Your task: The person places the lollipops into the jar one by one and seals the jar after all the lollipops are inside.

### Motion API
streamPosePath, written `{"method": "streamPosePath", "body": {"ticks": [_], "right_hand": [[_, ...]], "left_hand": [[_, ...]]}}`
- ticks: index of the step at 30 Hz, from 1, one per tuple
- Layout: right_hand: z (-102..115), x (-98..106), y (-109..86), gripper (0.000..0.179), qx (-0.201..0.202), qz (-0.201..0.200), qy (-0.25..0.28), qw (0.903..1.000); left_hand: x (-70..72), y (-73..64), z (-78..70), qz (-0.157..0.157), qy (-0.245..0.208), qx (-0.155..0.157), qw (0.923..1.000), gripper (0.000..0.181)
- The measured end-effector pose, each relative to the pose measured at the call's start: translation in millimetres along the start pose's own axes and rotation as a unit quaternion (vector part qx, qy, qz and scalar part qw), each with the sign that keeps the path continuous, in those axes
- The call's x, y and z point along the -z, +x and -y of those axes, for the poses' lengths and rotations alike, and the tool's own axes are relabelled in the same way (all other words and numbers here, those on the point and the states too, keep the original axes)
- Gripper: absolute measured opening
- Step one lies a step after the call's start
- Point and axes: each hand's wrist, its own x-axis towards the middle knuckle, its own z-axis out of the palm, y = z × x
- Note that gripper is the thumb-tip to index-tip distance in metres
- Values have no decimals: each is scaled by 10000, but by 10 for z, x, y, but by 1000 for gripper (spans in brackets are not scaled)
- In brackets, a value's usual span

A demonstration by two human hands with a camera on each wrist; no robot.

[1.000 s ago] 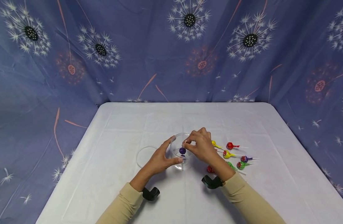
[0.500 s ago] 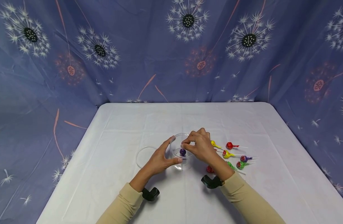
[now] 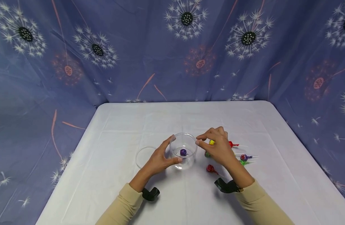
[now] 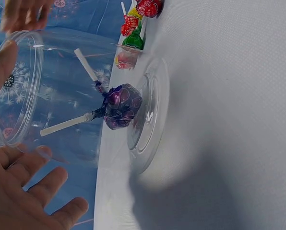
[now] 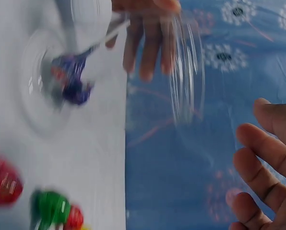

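My left hand [image 3: 161, 158] grips a clear plastic jar [image 3: 191, 161] near its rim, thumb at the near side and fingers around the far left. The jar stands upright on the table. In the left wrist view two purple-wrapped lollipops [image 4: 123, 106] lie at its bottom, white sticks leaning up toward the mouth. My right hand [image 3: 216, 145] is just right of the rim, holding nothing, its fingers bent loosely. It partly covers several lollipops, among them a yellow one [image 3: 211, 142] and a green one [image 3: 207, 154].
A red lollipop [image 3: 210, 168] lies right of the jar, nearer to me. Farther right are a purple lollipop [image 3: 243, 157] and another red one [image 3: 232, 144]. A clear round lid [image 3: 137, 155] lies flat left of the jar, partly behind my left hand.
My right hand has let go of a purple lollipop inside the jar and moved out to the right, over the loose lollipops. My left hand keeps its hold on the jar.
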Motion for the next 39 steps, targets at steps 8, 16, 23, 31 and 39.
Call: {"method": "streamPosePath", "body": {"ticks": [8,16,23,31,39], "right_hand": [[-361,356,-382,14,-481,-451,-339,9972],[-754,476,-816,17,-1377,-65,-842,9869],[-970,485,-1075,14,-1563,-34,-1017,9824],[-1115,440,-1171,12,-1638,27,-1156,9797],[-1198,410,-1219,12,-1719,164,-1323,9760]], "left_hand": [[4,1,-12,-16,106,-9,9999,90],[6,-5,-9,-14,146,31,9999,91],[2,-3,-20,-1,84,13,10000,91],[9,-17,-7,-27,27,67,10000,89],[2,-17,-29,11,-9,-11,10000,89]]}}
